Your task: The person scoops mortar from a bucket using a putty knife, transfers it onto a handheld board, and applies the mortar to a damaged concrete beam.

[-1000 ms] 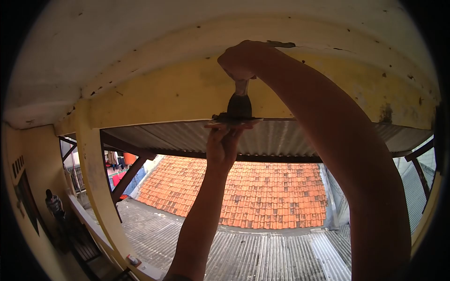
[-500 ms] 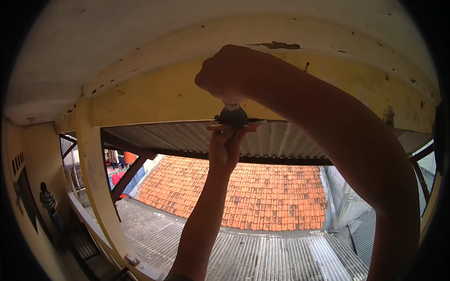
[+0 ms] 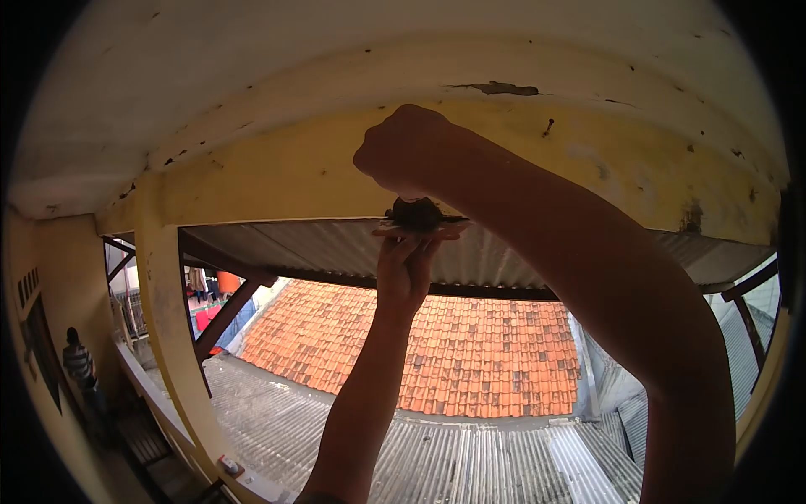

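Observation:
My right hand [image 3: 403, 151] is closed in a fist high in the middle, in front of the yellow beam. It grips a tool, of which only a pale bit [image 3: 410, 199] shows below the fist; the kind is hidden. Directly under it is a dark, rough lump of material [image 3: 417, 216] on a thin, flat piece [image 3: 453, 227], seen nearly edge-on. My left hand [image 3: 405, 267] holds that piece up from below, palm upward with the fingers spread beneath it. The tool's lower end appears to meet the lump; I cannot tell whether it touches.
Behind the hands runs a yellow beam [image 3: 277, 189] with chipped plaster [image 3: 495, 87] above it. Corrugated roofing [image 3: 319, 252] hangs below, with an orange tiled roof [image 3: 487, 353] beyond. A pillar [image 3: 159, 286] and railing ledge [image 3: 164, 403] stand left, where a person [image 3: 80, 361] stands by the wall.
My right fist has come down closer to the lump. The rounded grey shape seen below it earlier has given way to the dark lump. My left hand stays nearly in place.

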The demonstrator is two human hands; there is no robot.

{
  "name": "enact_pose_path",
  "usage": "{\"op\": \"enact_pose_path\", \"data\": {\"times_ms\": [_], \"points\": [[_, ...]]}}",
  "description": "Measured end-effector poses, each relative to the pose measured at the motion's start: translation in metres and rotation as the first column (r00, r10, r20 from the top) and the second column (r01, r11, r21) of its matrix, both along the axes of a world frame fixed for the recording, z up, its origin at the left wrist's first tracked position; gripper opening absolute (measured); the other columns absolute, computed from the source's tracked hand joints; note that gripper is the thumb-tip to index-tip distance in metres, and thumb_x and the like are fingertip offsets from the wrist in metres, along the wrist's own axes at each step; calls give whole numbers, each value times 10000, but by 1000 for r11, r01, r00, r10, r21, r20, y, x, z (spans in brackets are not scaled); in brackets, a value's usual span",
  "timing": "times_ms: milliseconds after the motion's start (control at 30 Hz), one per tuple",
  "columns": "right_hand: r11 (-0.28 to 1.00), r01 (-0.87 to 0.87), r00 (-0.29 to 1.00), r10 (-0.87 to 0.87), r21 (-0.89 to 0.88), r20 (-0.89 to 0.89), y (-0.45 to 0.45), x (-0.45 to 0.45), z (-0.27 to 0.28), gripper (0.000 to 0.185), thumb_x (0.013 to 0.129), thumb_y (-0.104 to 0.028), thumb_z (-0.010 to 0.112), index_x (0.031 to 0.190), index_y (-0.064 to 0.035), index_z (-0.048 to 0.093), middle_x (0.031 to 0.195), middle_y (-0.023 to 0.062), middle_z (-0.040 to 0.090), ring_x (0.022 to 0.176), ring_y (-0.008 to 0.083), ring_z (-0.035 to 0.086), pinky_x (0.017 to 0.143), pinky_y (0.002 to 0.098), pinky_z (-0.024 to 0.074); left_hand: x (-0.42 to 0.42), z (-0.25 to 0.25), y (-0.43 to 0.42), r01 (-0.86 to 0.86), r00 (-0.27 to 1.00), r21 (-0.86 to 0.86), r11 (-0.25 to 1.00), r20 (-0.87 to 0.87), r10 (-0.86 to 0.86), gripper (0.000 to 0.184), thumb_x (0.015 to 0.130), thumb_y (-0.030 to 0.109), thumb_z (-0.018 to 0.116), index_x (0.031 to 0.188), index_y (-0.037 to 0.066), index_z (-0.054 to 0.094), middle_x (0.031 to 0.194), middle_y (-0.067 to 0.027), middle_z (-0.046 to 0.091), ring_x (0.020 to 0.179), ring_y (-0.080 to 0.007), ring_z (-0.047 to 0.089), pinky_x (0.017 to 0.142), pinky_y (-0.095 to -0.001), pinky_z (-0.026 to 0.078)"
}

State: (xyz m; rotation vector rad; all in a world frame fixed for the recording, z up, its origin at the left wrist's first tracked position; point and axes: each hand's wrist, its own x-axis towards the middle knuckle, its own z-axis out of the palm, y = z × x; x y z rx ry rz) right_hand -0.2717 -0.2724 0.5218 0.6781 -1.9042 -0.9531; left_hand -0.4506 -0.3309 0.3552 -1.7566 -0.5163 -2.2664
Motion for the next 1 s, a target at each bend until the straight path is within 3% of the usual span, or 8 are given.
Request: {"op": "enact_pose_path", "data": {"times_ms": [200,267,300,367,500,567,833,1000], "points": [[998,60,998,-60,-25,13,-6,-29,2,140,769,-66,772,907,-84,766,904,78,767,874,269,756,709,387,616,-3,2,2,17,999,1,1000,-36,-17,263,965,9,602,1226,27,571,1226,-106,629,1229,-267,569,1172,-499,411],[999,39,999,-39,-17,-7,-5,-24,8,146,761,-71,778,906,-83,764,908,74,766,876,272,756,710,390,616,-1,4,2,-4,998,61,998,60,0,402,977,-14,526,1366,-20,426,1213,-196,642,1141,-378,656,1086,-553,495],[1000,22,1000,-22,-13,-19,-6,-23,9,153,754,-77,784,905,-82,762,912,70,766,878,275,755,712,393,615,-1,3,1,-6,998,69,998,63,2,402,977,-14,526,1366,-20,426,1213,-196,642,1141,-378,656,1086,-553,495],[998,55,998,-55,3,1,-7,-18,9,180,743,-78,791,920,-86,759,916,66,764,885,273,753,715,394,615,12,6,3,4,1000,-1,1000,23,-4,209,957,20,614,1166,17,607,1223,-113,644,1238,-269,571,1154,-494,424],[1000,18,1000,-18,3,-19,-13,-50,4,228,721,-83,803,942,-89,749,916,64,756,867,270,751,700,400,611,-4,4,2,48,996,9,999,-71,-47,253,959,23,602,1210,-6,587,1265,-142,635,1258,-286,573,1158,-504,427],[999,46,999,-46,-18,2,-10,-44,9,220,721,-85,802,935,-89,750,915,65,757,858,269,751,695,398,610,-3,5,1,-3,1000,18,1000,8,3,304,961,12,583,1260,-26,544,1288,-168,621,1283,-305,563,1159,-511,430],[994,113,992,-113,-9,-53,-13,-14,19,197,714,-94,801,903,-82,744,916,65,759,830,268,749,680,386,598,-3,6,2,-9,997,27,1000,71,7,264,954,-22,559,1217,-27,548,1287,-172,606,1269,-311,568,1165,-512,437],[999,5,1000,-4,39,-28,-18,-17,13,233,735,-132,815,955,-91,749,945,58,761,882,266,748,711,377,604,-4,4,4,1,999,50,999,45,-4,263,955,-6,565,1218,0,553,1259,-135,609,1246,-291,567,1167,-491,425]]}}
